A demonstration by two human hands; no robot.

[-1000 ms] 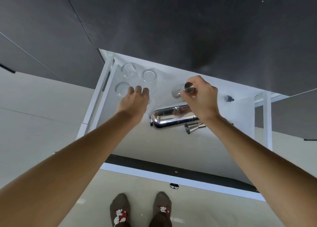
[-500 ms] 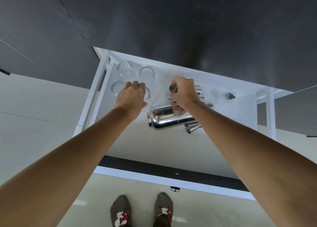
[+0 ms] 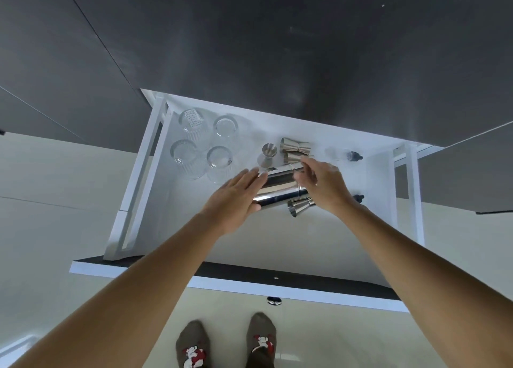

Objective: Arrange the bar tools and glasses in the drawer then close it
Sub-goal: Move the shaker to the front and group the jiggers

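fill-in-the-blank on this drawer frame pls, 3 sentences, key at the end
1. The group of clear glasses at the drawer's left side numbers ____.
2. The shiny cocktail shaker is lying on its ____.
3. The left hand and right hand are both at the ____.

Missing words: four; side; shaker
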